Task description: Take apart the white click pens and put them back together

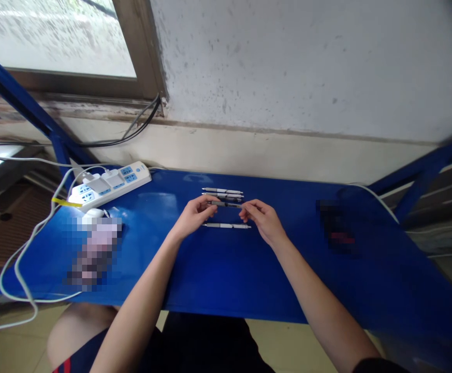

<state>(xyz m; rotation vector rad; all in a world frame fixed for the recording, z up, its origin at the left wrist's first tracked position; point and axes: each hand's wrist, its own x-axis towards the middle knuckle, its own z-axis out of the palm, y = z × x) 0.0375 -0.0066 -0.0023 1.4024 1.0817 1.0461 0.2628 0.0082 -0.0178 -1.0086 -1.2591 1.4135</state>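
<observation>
Between my two hands a pen (228,204) is held level, one end in each hand. My left hand (195,215) pinches its left end with thumb and fingers. At the other end, my right hand (262,217) grips the tip between thumb and forefinger. Just beyond lie a few white and dark pens (222,191), side by side and parallel. Nearer to me, one more white and grey pen (228,226) rests flat on the blue table (233,280), its left end close to my left hand.
At the left stands a white power strip (132,176) with plugs and a trailing white cable (18,269). A blurred pinkish object (99,248) lies in front of it. A dark blurred object (336,225) is on the right. Blue frame bars (412,186) rise at both sides.
</observation>
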